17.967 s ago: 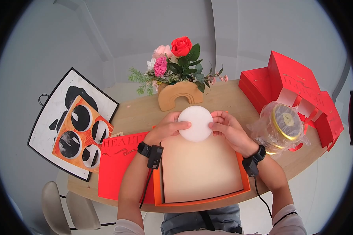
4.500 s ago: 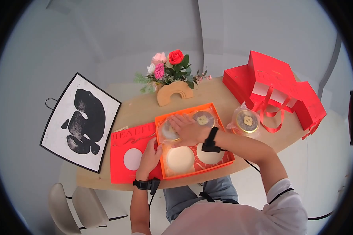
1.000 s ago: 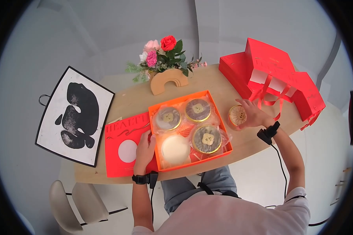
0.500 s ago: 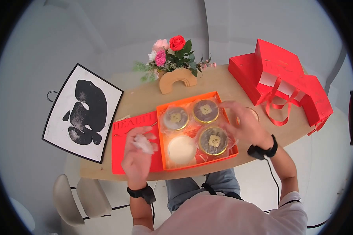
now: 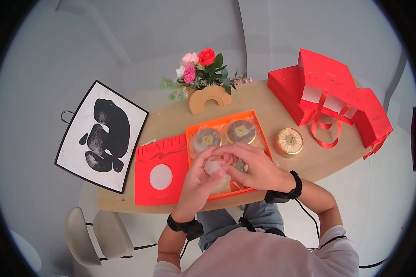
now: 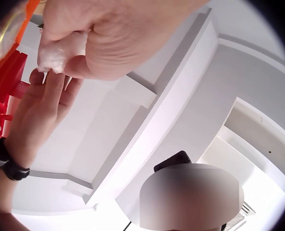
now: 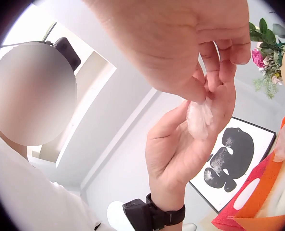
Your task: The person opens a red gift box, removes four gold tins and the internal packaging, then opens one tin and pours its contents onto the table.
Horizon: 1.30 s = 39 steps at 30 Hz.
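A crumpled wad of clear plastic [image 5: 212, 166], whitish and shiny in its folds, was in the left hand [image 5: 198, 179], above an orange box [image 5: 219, 119]. In that box lay round tins with gold rims, partly covered by the hands. The box stood on a pale wooden worktop [image 5: 168, 121], with a red sheet [image 5: 148, 194] at its left bearing a white disc [image 5: 161, 177]. Another gold-rimmed tin [image 5: 290, 141] stood apart at the right, near some red bags [image 5: 328, 74]. A flower vase [image 5: 197, 100] stood behind, and a black-framed picture [image 5: 107, 138] was at the left; grey walls closed the room. The left hand was turned palm inward, fingers clamped on the wad. The right hand [image 5: 260, 170] arched over from the other side, its fingers bent and touching the wad; whether they pinched it, I cannot tell.
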{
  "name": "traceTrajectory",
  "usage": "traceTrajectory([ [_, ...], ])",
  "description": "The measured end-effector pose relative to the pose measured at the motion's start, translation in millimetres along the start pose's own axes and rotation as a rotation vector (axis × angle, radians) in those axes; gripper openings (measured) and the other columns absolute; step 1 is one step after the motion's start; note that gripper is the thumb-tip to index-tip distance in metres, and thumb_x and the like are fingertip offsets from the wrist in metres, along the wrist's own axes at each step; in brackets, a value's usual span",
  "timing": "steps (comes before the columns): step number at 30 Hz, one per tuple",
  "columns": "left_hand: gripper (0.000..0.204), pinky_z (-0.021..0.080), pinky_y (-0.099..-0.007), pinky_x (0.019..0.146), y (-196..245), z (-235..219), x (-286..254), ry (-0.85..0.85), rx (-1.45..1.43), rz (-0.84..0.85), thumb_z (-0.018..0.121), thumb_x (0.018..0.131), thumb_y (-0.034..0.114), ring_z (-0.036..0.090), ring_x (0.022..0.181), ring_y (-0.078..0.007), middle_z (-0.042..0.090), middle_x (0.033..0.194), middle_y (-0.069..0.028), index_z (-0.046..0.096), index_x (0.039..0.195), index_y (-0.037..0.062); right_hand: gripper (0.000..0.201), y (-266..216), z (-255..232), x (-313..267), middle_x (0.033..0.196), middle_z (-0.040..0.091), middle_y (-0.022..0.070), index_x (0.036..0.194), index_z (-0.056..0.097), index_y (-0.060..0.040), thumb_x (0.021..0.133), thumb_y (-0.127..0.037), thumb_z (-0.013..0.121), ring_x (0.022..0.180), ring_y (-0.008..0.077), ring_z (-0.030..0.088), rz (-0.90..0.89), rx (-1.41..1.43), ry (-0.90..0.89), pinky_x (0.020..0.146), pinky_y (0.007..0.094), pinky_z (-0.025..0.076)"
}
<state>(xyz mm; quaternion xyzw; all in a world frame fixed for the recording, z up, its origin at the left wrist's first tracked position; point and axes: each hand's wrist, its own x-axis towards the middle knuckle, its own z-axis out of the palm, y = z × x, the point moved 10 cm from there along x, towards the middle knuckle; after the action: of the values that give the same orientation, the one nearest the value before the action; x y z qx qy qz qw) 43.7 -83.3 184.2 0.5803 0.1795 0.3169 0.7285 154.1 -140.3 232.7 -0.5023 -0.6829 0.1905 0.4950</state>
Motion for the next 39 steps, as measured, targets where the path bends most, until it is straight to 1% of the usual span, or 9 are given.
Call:
traceTrajectory([
  [7, 0.026, 0.046, -0.0311, 0.1, -9.1, 8.2, 3.5, -0.037, -0.027, -0.059, 0.055, 0.105, 0.013, 0.06, 0.116, -0.0151, 0.064, 0.12, -0.0094, 0.051, 0.128, 0.0018, 0.019, 0.7, -13.4, -12.9, 0.089, 0.062, 0.0078, 0.108, 0.064, -0.0075, 0.09, -0.008, 0.069, 0.084, 0.0241, 0.063, -0.065, -0.015, 0.076, 0.075, 0.0332, 0.052],
  [14, 0.023, 0.042, -0.0325, 0.106, 5.0, 10.1, 8.7, 0.023, 0.014, 0.045, 0.045, 0.11, 0.022, 0.054, 0.126, -0.0168, 0.055, 0.143, -0.0166, 0.054, 0.12, 0.0036, 0.03, 24.4, -24.0, -21.1, 0.098, 0.066, 0.0047, 0.127, 0.055, -0.0042, 0.099, -0.012, 0.062, 0.088, 0.0145, 0.067, 0.105, 0.295, 0.182, 0.076, 0.0289, 0.054],
  [16, 0.022, 0.04, -0.0339, 0.109, 11.9, 15.1, 10.4, 0.004, 0.009, 0.103, 0.045, 0.11, 0.022, 0.05, 0.133, -0.0188, 0.051, 0.149, -0.0185, 0.055, 0.117, 0.0041, 0.042, 55.7, 2.3, -29.3, 0.103, 0.067, 0.0035, 0.14, 0.047, -0.0033, 0.101, -0.013, 0.06, 0.089, 0.0118, 0.066, 0.391, 0.697, -0.005, 0.076, 0.0269, 0.055],
  [19, 0.031, 0.036, -0.0364, 0.114, 16.2, 20.5, 7.9, -0.046, 0.11, 0.16, 0.045, 0.11, 0.03, 0.038, 0.143, -0.0224, 0.031, 0.163, -0.0195, 0.059, 0.117, 0.0026, 0.044, 65.2, 20.4, -38.2, 0.107, 0.068, 0.0046, 0.143, 0.047, -0.0041, 0.101, -0.011, 0.059, 0.089, 0.0111, 0.066, 0.551, 0.976, -0.105, 0.077, 0.0251, 0.055],
  [22, 0.035, 0.032, -0.0389, 0.117, 15.6, 21.8, 8.7, -0.07, 0.12, 0.187, 0.047, 0.109, 0.032, 0.029, 0.149, -0.0245, 0.027, 0.165, -0.0166, 0.063, 0.117, 0.0017, 0.037, 52.4, 20.6, -38.4, 0.107, 0.068, 0.0044, 0.136, 0.055, -0.0038, 0.1, -0.007, 0.058, 0.089, 0.0092, 0.066, 0.47, 0.983, -0.231, 0.076, 0.0243, 0.055],
  [25, 0.04, 0.037, -0.0376, 0.113, 16.7, 14.7, 10.6, -0.022, 0.211, 0.234, 0.049, 0.108, 0.035, 0.04, 0.141, -0.0232, 0.036, 0.161, -0.0151, 0.063, 0.122, 0.0007, 0.028, 54.0, 11.1, -42.3, 0.105, 0.069, 0.003, 0.126, 0.061, -0.0036, 0.099, -0.005, 0.057, 0.089, 0.0074, 0.065, 0.478, 0.851, -0.217, 0.076, 0.0239, 0.053],
  [27, 0.045, 0.044, -0.0349, 0.105, 15.8, 7.7, 10.9, 0.031, 0.214, 0.225, 0.051, 0.107, 0.038, 0.054, 0.125, -0.0201, 0.055, 0.142, -0.0135, 0.061, 0.128, 0.0001, 0.024, 51.4, -0.5, -41.4, 0.102, 0.069, 0.0021, 0.121, 0.063, -0.004, 0.099, -0.005, 0.057, 0.089, 0.0073, 0.065, 0.455, 0.821, -0.175, 0.076, 0.0242, 0.052],
  [33, 0.042, 0.049, -0.0298, 0.094, 3.2, -14.2, 12.7, 0.157, 0.112, 0.104, 0.052, 0.107, 0.035, 0.061, 0.105, -0.0137, 0.066, 0.107, -0.0068, 0.061, 0.127, 0.0, 0.033, 52.1, -17.3, -39.7, 0.11, 0.063, 0.0027, 0.124, 0.057, -0.007, 0.092, -0.004, 0.065, 0.09, 0.0094, 0.065, 0.267, 0.73, -0.02, 0.076, 0.0249, 0.051],
  [39, 0.028, 0.052, -0.0279, 0.09, -5.2, -14.4, 15.3, 0.187, 0.157, 0.062, 0.059, 0.105, 0.02, 0.065, 0.103, -0.0137, 0.07, 0.108, -0.0106, 0.062, 0.123, -0.0008, 0.058, 8.1, -24.1, -34.0, 0.119, 0.054, 0.0076, 0.135, 0.049, -0.0113, 0.084, -0.007, 0.076, 0.093, 0.0147, 0.064, 0.069, 0.313, 0.033, 0.074, 0.0267, 0.053],
])
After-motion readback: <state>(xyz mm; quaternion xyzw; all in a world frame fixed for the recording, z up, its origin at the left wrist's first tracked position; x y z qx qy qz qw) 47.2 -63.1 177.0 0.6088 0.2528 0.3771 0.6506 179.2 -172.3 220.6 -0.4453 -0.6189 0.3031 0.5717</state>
